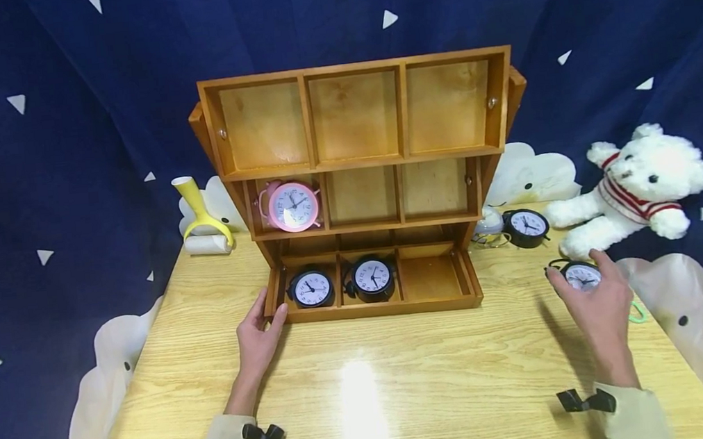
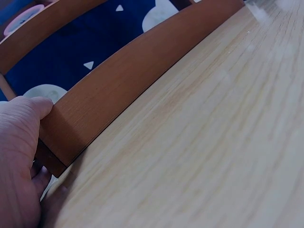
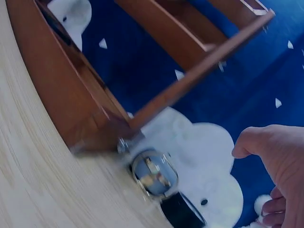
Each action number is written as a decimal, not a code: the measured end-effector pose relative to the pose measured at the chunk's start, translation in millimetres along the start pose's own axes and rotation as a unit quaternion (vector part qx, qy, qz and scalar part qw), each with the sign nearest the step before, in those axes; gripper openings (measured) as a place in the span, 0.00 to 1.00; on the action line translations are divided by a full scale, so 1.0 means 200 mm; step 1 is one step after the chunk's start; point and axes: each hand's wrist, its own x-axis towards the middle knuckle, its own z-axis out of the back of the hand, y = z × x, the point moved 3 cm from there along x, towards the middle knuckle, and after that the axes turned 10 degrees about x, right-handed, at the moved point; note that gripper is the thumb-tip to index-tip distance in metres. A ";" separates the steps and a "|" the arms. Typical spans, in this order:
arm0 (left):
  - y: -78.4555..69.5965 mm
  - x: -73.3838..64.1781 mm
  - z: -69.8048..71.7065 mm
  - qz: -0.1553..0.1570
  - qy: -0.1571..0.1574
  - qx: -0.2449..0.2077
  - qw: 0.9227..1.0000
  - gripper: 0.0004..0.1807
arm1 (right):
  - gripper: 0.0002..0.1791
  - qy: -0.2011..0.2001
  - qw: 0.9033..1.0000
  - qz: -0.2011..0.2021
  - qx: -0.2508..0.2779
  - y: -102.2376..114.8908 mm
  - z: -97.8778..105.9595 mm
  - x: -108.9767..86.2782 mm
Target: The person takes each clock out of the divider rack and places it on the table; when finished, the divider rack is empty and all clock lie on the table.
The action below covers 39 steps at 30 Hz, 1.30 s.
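Observation:
A tiered wooden shelf [image 1: 384, 309] with compartments stands on the table. My left hand [image 1: 258, 339] holds its lower left front corner, thumb on the front board and fingers round the side, as the left wrist view shows. In the bottom tier lie two black alarm clocks, one at left [image 1: 311, 289] and one in the middle [image 1: 372, 277]. A pink alarm clock [image 1: 293, 207] sits in the middle tier's left compartment. My right hand [image 1: 603, 302] is at another black alarm clock [image 1: 582, 276], thumb and fingers spread about it; its fingers hide part, and the right wrist view shows no clock between them.
Right of the shelf stand a black alarm clock [image 1: 526, 227] and a small glass ornament [image 3: 154, 173]. A white teddy bear [image 1: 631, 188] sits at the back right, with a green item [image 1: 638, 311] nearer. A yellow-handled roller [image 1: 204, 222] stands at the left.

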 end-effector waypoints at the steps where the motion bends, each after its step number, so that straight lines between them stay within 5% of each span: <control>1: 0.00 0.00 0.00 0.001 0.000 0.000 1.000 0.33 | 0.42 0.004 1.000 0.005 0.005 0.02 -0.01 -0.01; 17: 0.00 0.00 0.00 0.012 0.006 0.012 1.000 0.33 | 0.38 0.137 0.986 0.055 0.082 0.22 -0.38 -0.21; 39: 0.00 0.00 0.00 0.006 0.004 0.007 1.000 0.34 | 0.50 0.315 0.938 0.125 0.072 0.44 -0.85 -0.32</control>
